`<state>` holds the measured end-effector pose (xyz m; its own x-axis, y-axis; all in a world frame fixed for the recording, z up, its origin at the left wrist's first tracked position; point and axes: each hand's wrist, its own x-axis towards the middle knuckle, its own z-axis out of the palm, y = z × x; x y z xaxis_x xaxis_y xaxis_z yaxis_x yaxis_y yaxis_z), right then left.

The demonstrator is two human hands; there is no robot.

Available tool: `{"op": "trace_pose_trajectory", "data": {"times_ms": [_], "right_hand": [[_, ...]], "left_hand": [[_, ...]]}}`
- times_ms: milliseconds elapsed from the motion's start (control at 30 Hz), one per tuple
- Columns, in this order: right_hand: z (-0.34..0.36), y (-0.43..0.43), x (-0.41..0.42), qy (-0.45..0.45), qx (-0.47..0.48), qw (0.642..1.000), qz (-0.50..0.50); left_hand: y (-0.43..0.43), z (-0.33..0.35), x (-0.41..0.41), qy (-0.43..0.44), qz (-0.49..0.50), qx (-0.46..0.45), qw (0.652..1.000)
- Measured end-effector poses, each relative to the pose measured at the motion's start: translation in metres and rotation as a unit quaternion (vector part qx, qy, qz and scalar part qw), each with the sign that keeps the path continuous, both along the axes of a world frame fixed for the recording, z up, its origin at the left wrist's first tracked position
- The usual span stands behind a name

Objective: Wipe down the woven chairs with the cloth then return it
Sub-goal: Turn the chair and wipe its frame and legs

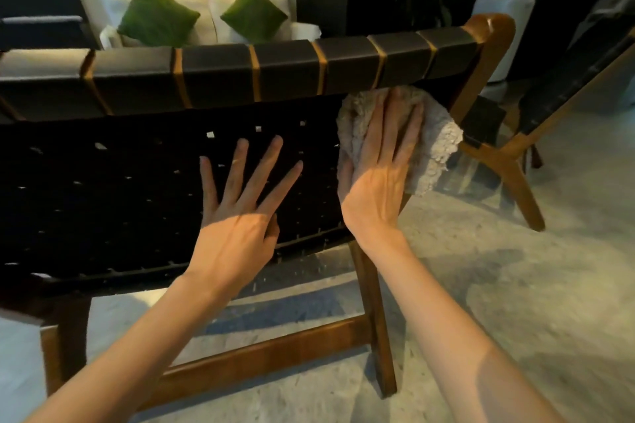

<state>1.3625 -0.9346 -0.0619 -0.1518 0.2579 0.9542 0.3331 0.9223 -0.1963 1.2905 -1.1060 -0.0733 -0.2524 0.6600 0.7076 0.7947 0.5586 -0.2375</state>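
Observation:
A woven chair (pixel 113 189) with black straps on a brown wooden frame fills the left and middle of the head view, seen from behind its backrest. My right hand (pixel 381 168) presses a fluffy beige cloth (pixel 436 148) flat against the upper right corner of the woven back, fingers straight. My left hand (pixel 240 203) rests on the weave to the left of it, fingers spread, holding nothing. A second woven chair (pixel 563 103) stands to the right, partly cut off by the frame edge.
A pale sofa (pixel 209 7) with two green cushions stands beyond the chair. A white cylindrical unit (pixel 501 17) sits at the back right. The floor (pixel 498 285) is light stone.

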Motion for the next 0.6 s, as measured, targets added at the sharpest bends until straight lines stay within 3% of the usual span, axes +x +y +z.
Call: {"op": "trace_pose_trajectory", "data": {"times_ms": [200, 333, 500, 600], "right_hand": [[-0.001, 0.018, -0.012, 0.010, 0.051, 0.998, -0.029], [-0.015, 0.023, -0.015, 0.021, 0.018, 0.994, 0.104], [-0.050, 0.017, -0.001, -0.052, -0.017, 0.997, 0.059], [-0.044, 0.005, 0.015, -0.021, -0.008, 0.995, 0.093]], "left_hand": [[0.010, -0.005, -0.004, 0.027, 0.010, 0.011, 1.000], [0.011, -0.007, -0.006, 0.032, 0.012, 0.013, 0.999], [0.011, -0.010, -0.005, 0.030, 0.018, 0.004, 0.999], [0.008, -0.011, -0.006, 0.029, 0.009, 0.004, 1.000]]}}
